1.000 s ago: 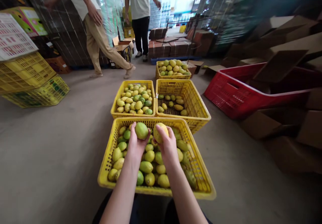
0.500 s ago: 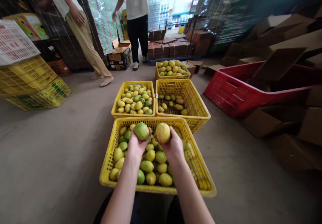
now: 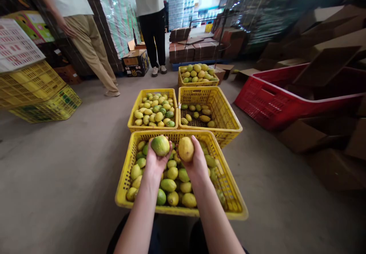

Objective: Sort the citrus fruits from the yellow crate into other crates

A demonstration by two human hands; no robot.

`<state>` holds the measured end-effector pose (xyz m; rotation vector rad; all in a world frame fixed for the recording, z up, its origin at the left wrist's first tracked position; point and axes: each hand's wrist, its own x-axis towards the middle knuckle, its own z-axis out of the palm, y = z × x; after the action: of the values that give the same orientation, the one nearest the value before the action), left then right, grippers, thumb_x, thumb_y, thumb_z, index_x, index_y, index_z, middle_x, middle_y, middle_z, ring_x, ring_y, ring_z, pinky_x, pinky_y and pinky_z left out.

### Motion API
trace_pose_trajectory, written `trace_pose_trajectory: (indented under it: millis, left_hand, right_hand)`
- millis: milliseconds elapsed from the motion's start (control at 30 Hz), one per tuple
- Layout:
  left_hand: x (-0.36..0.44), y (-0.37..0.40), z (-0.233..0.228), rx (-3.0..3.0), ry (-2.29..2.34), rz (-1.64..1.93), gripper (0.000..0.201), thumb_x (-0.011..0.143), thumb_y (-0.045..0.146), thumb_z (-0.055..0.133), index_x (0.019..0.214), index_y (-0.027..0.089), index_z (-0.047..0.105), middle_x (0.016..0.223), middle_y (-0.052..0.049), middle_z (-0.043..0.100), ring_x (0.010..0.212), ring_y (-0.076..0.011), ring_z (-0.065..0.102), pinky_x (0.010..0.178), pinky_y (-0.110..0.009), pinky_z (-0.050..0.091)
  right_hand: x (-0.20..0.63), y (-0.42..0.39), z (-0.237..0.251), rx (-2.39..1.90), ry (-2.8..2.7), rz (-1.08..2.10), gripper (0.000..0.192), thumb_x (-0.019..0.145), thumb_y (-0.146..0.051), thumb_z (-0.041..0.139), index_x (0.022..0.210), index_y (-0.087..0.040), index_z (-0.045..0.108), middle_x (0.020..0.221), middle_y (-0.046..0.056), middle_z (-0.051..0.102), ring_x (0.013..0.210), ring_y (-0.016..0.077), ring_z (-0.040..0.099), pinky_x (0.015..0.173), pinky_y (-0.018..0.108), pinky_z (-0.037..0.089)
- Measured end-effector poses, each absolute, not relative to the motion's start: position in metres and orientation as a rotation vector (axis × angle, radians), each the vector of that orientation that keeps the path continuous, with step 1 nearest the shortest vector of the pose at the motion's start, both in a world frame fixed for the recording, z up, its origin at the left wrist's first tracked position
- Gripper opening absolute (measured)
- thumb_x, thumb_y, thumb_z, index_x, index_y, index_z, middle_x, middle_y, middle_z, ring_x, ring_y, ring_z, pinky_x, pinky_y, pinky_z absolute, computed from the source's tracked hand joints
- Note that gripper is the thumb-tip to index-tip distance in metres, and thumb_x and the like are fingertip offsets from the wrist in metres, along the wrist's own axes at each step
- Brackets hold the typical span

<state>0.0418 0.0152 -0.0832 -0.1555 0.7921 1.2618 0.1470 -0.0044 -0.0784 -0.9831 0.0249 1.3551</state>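
Note:
Above the near yellow crate (image 3: 239,208), my left hand (image 3: 156,162) grips a mostly green lemon (image 3: 160,146) with a yellowish side. Beside it, my right hand (image 3: 197,163) is closed around a yellow lemon (image 3: 186,149). The two fruits are held apart, side by side. Below them, green and yellow lemons (image 3: 168,185) fill much of the crate, partly hidden by my forearms. Just beyond stand a left crate (image 3: 130,122) full of mostly yellow lemons and a right crate (image 3: 228,111) with several lemons on its floor.
A further crate of lemons (image 3: 197,73) stands behind. At the right is a red crate (image 3: 263,101) among cardboard boxes (image 3: 323,166). Stacked crates (image 3: 42,82) stand left. Two people are at the back, one in tan trousers (image 3: 91,44), one in black trousers (image 3: 154,37).
The lemons have turned slightly in both hands, the green one showing more of its yellowish side. Both people in the back have shifted their stance, and the view has moved a little.

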Motion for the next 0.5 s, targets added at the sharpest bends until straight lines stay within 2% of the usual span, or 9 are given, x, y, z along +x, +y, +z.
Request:
trace_pose_trajectory:
  millis: [167, 300, 400, 500]
  left_hand:
    - [0.042, 0.016, -0.084, -0.166, 0.758, 1.264, 0.021, 0.093, 0.024, 0.047, 0.099, 0.016, 0.066, 0.088, -0.009, 0.071, 0.075, -0.0211, 0.072, 0.064, -0.031, 0.062]
    - [0.041, 0.017, -0.083, -0.228, 0.802, 1.252, 0.011, 0.086, 0.02, 0.054, 0.087, 0.016, 0.064, 0.08, -0.006, 0.07, 0.073, -0.0205, 0.071, 0.069, -0.034, 0.061]
    - [0.045, 0.016, -0.084, -0.214, 0.833, 1.232, 0.008, 0.078, 0.014, 0.055, 0.08, 0.018, 0.062, 0.08, -0.005, 0.069, 0.074, -0.0191, 0.071, 0.071, -0.031, 0.06]
    - [0.05, 0.013, -0.089, -0.145, 0.778, 1.194, 0.014, 0.075, 0.015, 0.052, 0.081, 0.018, 0.064, 0.082, -0.005, 0.069, 0.076, -0.0189, 0.07, 0.069, -0.027, 0.057]
  right_hand:
    - [0.145, -0.002, -0.094, -1.026, -0.064, 1.341, 0.028, 0.081, -0.046, 0.07, 0.087, -0.02, 0.066, 0.076, 0.001, 0.071, 0.069, 0.0174, 0.069, 0.049, 0.023, 0.055]
    - [0.145, -0.003, -0.097, -1.073, -0.324, 1.172, 0.031, 0.075, -0.047, 0.075, 0.093, -0.023, 0.072, 0.095, 0.0, 0.073, 0.088, 0.0172, 0.067, 0.069, 0.025, 0.058]
    - [0.142, -0.003, -0.097, -1.125, -0.589, 1.002, 0.031, 0.075, -0.048, 0.074, 0.094, -0.023, 0.074, 0.101, 0.002, 0.072, 0.099, 0.0196, 0.064, 0.092, 0.032, 0.053]
    - [0.137, -0.003, -0.1, -1.254, -0.917, 0.826, 0.038, 0.072, -0.051, 0.076, 0.098, -0.024, 0.076, 0.115, 0.009, 0.066, 0.119, 0.0288, 0.057, 0.11, 0.047, 0.041]
